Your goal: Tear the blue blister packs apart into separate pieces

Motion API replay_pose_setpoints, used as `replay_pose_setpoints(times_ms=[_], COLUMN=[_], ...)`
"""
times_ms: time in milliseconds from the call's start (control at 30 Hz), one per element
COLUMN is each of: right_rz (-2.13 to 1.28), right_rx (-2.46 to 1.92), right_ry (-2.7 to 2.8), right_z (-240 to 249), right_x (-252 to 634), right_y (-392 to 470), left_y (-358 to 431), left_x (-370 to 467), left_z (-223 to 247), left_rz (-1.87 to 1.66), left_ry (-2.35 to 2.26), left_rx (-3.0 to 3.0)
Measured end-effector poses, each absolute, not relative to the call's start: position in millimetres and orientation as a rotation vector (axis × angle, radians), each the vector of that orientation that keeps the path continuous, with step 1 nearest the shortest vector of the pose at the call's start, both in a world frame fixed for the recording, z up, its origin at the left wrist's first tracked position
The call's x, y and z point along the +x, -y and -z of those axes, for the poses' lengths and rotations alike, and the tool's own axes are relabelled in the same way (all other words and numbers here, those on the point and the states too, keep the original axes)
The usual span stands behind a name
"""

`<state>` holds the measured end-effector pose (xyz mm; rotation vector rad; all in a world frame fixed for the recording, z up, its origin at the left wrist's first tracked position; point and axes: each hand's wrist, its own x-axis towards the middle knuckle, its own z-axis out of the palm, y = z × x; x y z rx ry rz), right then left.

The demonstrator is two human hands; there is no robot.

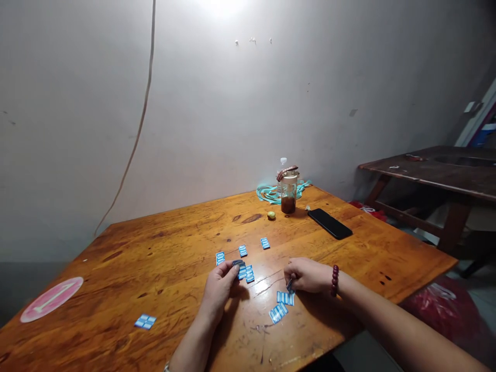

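Note:
My left hand [222, 284], closed, pinches small blue-and-white cards [242, 270] between thumb and fingers. Another striped card [250, 274] lies just right of them on the wooden table [182, 258]. My right hand [302, 274], with a dark red bead bracelet on the wrist, is closed on a small dark-looking card [290, 284]. Below it lie two more striped pieces [285, 297] [278, 313]. Farther back are striped cards at the left [220, 258], middle [243, 250] and right [265, 243]. A lone card [145, 321] rests at the front left.
A black phone [330, 223] lies at the back right. Near it stand a cup of brown drink [288, 199] and a clear bottle, with turquoise straps [267, 194] behind and a small yellow-green object [271, 215] in front. A pink round sticker [52, 299] is at the left.

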<state>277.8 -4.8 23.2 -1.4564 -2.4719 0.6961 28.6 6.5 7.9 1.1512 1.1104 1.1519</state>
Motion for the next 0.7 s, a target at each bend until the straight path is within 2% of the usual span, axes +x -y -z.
replay_pose_setpoints(times_ms=[233,400,567,700], right_rz=[-0.837,-0.671,-0.625,-0.669], right_rx=[-1.167,-1.294,-1.346,-1.303], right_ry=[2.183,2.09,2.08,2.234], right_z=[-37.2,-18.0,2.0,-10.8], right_x=[220.5,175.3,177.4,195.5], right_y=[-11.2,-20.8,-23.9,-20.7], left_y=[-4.1,-5.4,-5.5,-5.0], left_x=[33.5,30.3,30.3,31.5], left_z=[-2.9,-1.8,-1.0,-2.4], left_rz=[-1.144,-1.16,-1.071,-1.04], left_ry=[-1.035,-1.018,-1.006,-1.03], left_rx=[1.013,0.982,1.022,1.067])
